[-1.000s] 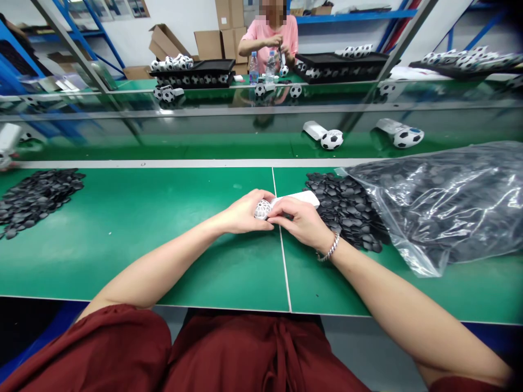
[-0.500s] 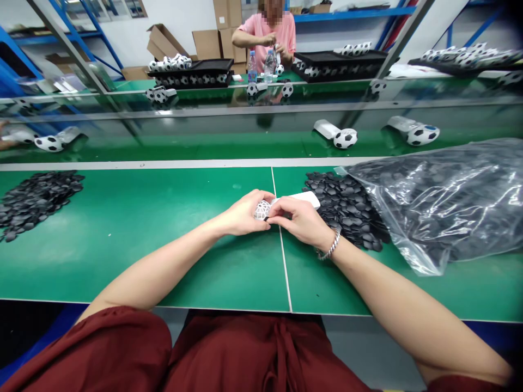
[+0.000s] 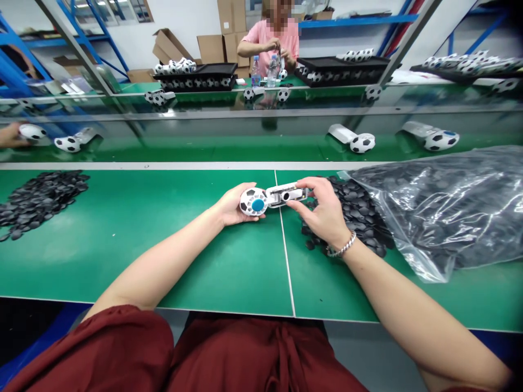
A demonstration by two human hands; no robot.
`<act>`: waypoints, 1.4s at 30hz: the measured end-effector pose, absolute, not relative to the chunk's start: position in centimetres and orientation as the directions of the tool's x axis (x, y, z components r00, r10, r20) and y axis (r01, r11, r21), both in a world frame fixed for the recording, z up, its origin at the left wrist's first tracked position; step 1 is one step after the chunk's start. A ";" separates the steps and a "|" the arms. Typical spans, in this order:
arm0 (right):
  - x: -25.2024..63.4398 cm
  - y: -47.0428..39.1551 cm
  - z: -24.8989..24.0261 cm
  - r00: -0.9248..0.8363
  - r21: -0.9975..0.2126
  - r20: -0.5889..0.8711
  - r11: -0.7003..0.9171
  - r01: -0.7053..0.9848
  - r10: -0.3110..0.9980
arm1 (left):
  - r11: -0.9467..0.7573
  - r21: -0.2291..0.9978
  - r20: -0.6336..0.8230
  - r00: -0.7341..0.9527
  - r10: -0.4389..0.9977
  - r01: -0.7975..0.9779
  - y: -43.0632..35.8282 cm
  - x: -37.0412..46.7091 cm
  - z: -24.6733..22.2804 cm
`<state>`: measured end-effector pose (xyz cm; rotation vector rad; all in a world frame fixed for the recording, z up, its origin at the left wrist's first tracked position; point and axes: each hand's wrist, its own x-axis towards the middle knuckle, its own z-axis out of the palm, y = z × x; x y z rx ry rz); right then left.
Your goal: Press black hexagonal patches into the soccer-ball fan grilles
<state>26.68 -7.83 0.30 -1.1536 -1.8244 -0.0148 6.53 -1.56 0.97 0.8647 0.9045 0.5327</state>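
My left hand (image 3: 236,207) grips the ball end of a soccer-ball handheld fan (image 3: 254,202), its white shell marked with black patches and a blue disc facing up. From the ball a white handle (image 3: 281,195) stretches to the right, its open side showing parts inside. The thumb and fingers of my right hand (image 3: 321,207) are closed around the handle's far end. Just under and behind this hand lies a pile of small black pieces (image 3: 359,212).
A clear plastic bag of black pieces (image 3: 457,207) lies at right, another black pile (image 3: 41,198) at left. Soccer-ball units (image 3: 362,142) lie on the belt (image 3: 229,136) beyond. A co-worker's hand (image 3: 10,136) holds one at far left; another person (image 3: 272,41) works opposite, near black trays (image 3: 204,71).
The unit has been turned over, so the blue disc and the handle's inside now face up. My right hand has moved from the ball to the handle's far end.
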 end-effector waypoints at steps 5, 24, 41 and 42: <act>27.4 -8.0 0.0 -0.123 -0.443 0.696 0.558 0.702 0.708 | 0.695 0.702 -0.501 0.585 0.638 -0.157 -0.7 6.0 0.5; 27.1 -8.4 -0.5 -0.181 -0.480 0.612 0.544 0.688 0.769 | 0.686 0.692 -0.475 0.576 0.665 -0.222 -1.4 6.0 0.6; 26.5 -8.8 -0.2 -0.115 -0.658 0.524 0.487 0.574 0.844 | -0.144 0.919 0.025 0.311 0.950 0.366 -2.9 6.4 0.9; 26.5 -8.8 -0.2 -0.116 -0.655 0.527 0.490 0.575 0.842 | -0.182 0.892 0.044 0.322 0.946 0.413 -2.9 6.3 0.9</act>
